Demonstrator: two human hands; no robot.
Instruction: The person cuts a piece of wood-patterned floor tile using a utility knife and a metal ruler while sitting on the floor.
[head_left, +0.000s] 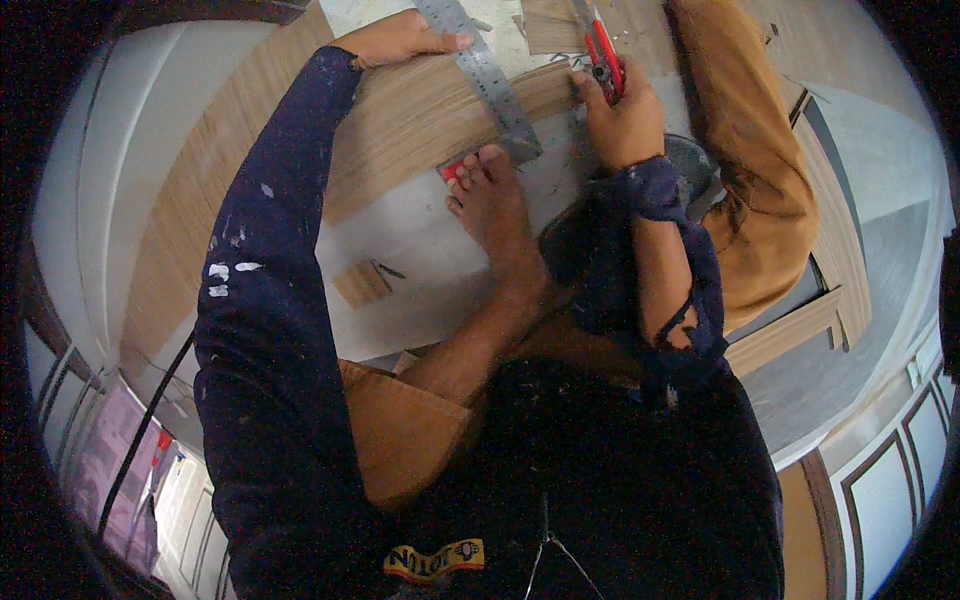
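Note:
My left hand (405,38) presses on a steel square (488,85), its thumb lying across the blade. The square rests over a wood-grain sheet (400,125). Its shorter arm runs under the toes of my bare foot (495,205), where a red part (453,170) shows. In my right hand (628,118) is a red utility knife (603,55), held to the right of the square. The knife's tip lies near the top edge, and I cannot tell whether it touches the sheet.
A small wood-grain offcut (362,284) lies on the pale board (400,235) near my foot. Another cut piece (553,25) lies at the top. A brown-trousered leg (745,130) is at the right, with wood-grain frame pieces (785,332) beyond it. A dark cable (150,415) hangs at the left.

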